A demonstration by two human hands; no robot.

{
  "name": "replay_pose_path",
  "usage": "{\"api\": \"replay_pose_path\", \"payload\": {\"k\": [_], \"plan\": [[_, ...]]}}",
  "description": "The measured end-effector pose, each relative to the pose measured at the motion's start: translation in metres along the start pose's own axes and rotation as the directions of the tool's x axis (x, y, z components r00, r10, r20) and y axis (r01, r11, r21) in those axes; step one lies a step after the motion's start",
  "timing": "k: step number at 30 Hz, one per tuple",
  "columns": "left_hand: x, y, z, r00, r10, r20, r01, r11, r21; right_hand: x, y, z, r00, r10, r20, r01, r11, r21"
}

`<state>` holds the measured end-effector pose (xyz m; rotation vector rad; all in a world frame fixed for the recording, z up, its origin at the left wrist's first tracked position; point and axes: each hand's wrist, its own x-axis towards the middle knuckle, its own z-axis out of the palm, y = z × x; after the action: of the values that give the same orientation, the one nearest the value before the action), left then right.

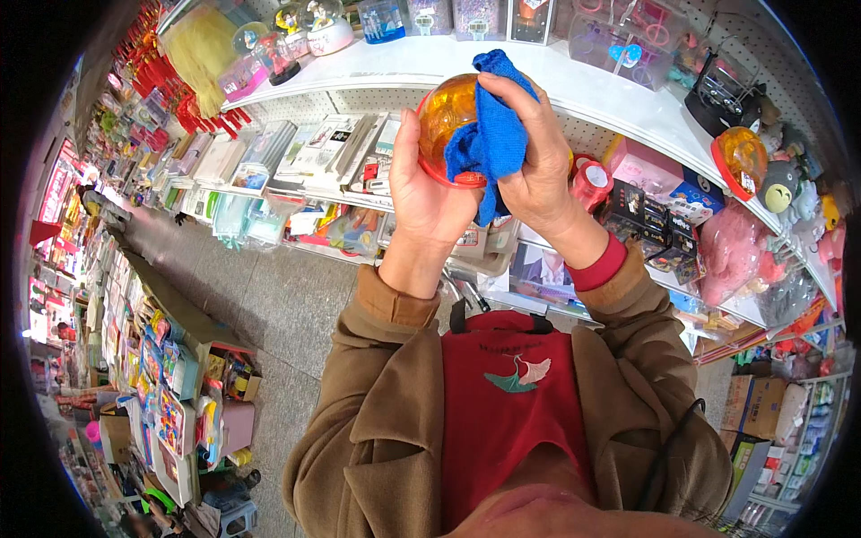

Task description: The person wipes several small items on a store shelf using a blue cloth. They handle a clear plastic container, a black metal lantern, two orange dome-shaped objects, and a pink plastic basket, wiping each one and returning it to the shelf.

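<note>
An amber dome with a red base (pixel 445 111) is held up between my two hands, in front of a white shelf. My left hand (pixel 430 195) cups the dome from below and the left, with the thumb along its side. A blue cloth (pixel 501 128) lies bunched under the fingers of my right hand (pixel 541 158), pressed against the dome's right side and hanging below it. The cloth hides part of the dome. A similar amber dome with a red base (pixel 743 158) sits at the shelf's right edge.
The white shelf (pixel 403 64) carries snow globes (pixel 326 27) and clear boxes. Notebooks (pixel 323 151) line the shelf below. Black boxes (pixel 649 218) and a bagged pink plush toy (pixel 730 249) stand lower right. Across the aisle is a goods-laden display (pixel 202 323); a person (pixel 161 514) is at lower left.
</note>
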<state>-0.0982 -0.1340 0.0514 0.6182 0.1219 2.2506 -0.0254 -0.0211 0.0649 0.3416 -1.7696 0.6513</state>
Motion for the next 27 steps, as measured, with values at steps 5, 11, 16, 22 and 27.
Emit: {"api": "replay_pose_path", "payload": {"k": [5, 11, 16, 22, 27], "plan": [[-0.002, -0.005, -0.003, 0.993, 0.036, -0.116, -0.026, 0.995, 0.091, -0.008, 0.0, -0.001, 0.998, -0.057, -0.014, 0.051, 0.959, -0.279], [-0.007, -0.007, -0.004, 0.986, -0.047, -0.163, 0.064, 0.993, 0.103, -0.018, -0.007, -0.002, 0.986, -0.065, 0.152, 0.12, 0.912, -0.392], [-0.012, -0.007, -0.01, 0.982, -0.107, -0.155, 0.122, 0.988, 0.091, -0.024, -0.006, -0.003, 0.962, -0.142, 0.233, 0.237, 0.857, -0.457], [-0.011, -0.005, -0.021, 0.971, -0.237, 0.039, 0.24, 0.955, -0.173, -0.031, -0.01, -0.004, 0.91, -0.203, 0.363, 0.354, 0.835, -0.422], [-0.014, -0.008, -0.018, 0.943, -0.245, -0.227, 0.244, 0.969, -0.03, -0.035, -0.013, -0.015, 0.887, -0.234, 0.398, 0.392, 0.838, -0.381]]}}
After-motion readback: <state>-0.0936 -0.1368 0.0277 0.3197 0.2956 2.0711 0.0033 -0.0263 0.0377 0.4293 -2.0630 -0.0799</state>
